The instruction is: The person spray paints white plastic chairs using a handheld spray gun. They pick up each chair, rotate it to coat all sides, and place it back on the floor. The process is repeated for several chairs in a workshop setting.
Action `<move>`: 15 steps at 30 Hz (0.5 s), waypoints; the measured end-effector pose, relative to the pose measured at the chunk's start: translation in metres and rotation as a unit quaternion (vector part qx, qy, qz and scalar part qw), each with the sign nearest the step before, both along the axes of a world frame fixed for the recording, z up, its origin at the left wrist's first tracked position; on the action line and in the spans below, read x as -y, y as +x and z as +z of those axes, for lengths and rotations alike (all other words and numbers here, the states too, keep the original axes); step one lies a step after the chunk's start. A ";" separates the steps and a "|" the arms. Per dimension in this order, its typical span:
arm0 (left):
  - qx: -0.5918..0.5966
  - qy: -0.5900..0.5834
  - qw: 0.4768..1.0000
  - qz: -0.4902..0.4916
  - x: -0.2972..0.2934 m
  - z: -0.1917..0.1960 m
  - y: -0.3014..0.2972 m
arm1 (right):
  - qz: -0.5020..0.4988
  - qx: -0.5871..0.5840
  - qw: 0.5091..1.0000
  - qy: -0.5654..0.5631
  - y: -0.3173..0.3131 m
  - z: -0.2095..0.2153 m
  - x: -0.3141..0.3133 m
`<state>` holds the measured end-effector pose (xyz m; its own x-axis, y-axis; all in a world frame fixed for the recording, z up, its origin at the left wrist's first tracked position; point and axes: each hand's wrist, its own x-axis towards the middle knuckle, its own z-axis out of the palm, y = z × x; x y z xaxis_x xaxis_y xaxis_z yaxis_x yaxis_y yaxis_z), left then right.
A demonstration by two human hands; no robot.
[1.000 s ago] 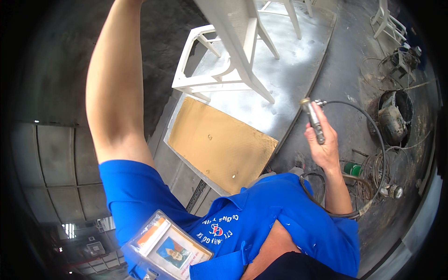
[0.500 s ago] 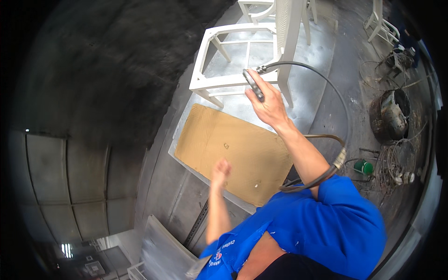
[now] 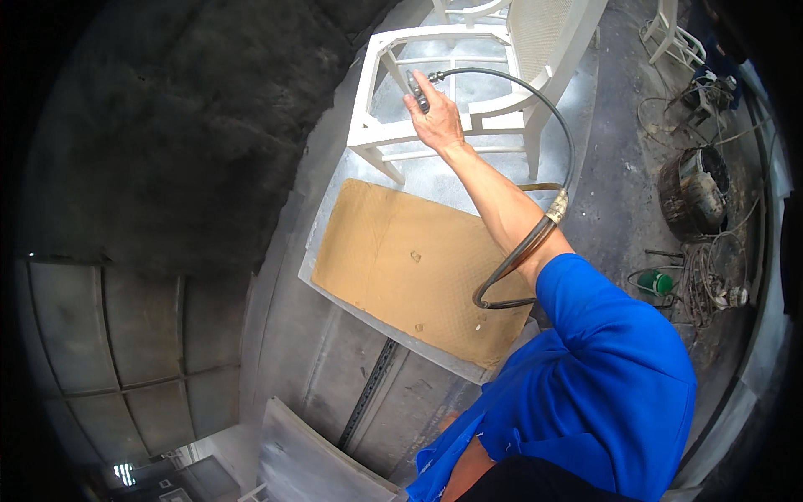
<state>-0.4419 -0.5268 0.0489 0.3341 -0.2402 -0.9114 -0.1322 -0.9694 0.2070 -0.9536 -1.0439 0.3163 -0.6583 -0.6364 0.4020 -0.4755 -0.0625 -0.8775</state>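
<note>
My right hand [image 3: 437,121] is closed around a dark spray gun [image 3: 421,94], held over the open seat frame of a white chair [image 3: 393,134]. A black hose [image 3: 548,105] runs from the gun, arcs to the right and loops around my forearm. The chair has a woven back panel [image 3: 535,38] and an armrest, and its seat opening shows the board below. It stands on a silvery, paint-dusted board [image 3: 330,201]. Of my left side only a small patch of skin shows beside the blue shirt; the left hand cannot be seen.
Brown cardboard [image 3: 376,251] covers the near end of the board. On the right floor are a dirty bucket [image 3: 694,197], a green can [image 3: 655,283] and coiled hoses [image 3: 703,289]. Another white chair [image 3: 677,42] stands far right. A curved pale panel [image 3: 309,460] is at lower left.
My right hand has moved the spray gun left and farther out over the chair seat. The chair now appears turned, showing its back panel. My left hand has left the view.
</note>
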 end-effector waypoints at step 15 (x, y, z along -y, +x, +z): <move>-0.073 -0.091 0.992 -0.043 0.116 0.005 -0.045 | -0.145 -0.028 0.988 0.051 -0.044 -0.015 -0.033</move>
